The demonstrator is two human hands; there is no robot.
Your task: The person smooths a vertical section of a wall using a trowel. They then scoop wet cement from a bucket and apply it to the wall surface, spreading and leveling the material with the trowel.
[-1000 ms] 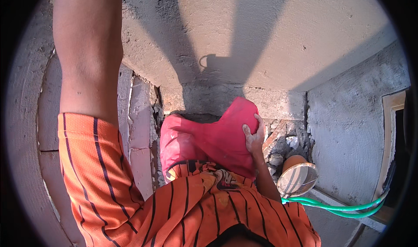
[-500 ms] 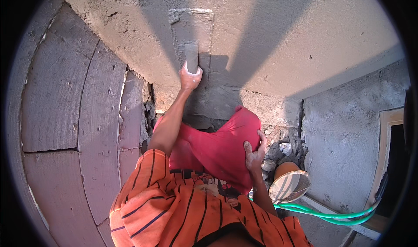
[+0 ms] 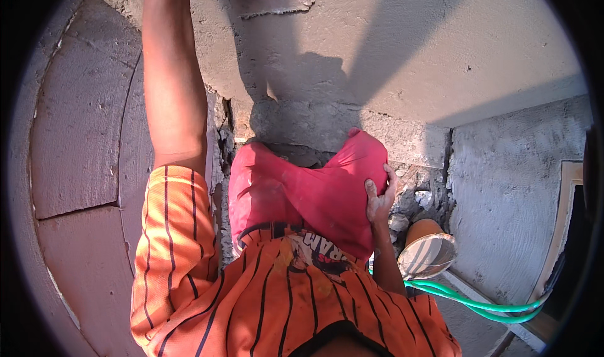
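Our right hand [image 3: 382, 196] rests on the outer side of our right knee [image 3: 362, 152]. Just right of the hand lies rubble [image 3: 424, 199]; right of it and nearer our body sits a bucket [image 3: 425, 231], with a hose [image 3: 484, 306] behind that. Farther right of the hand stands a side wall [image 3: 503, 187] holding a frame [image 3: 562, 221]. Before the hand, past the knee, is the front wall [image 3: 409, 73]; well left, beyond our legs, lie slabs [image 3: 75, 181].
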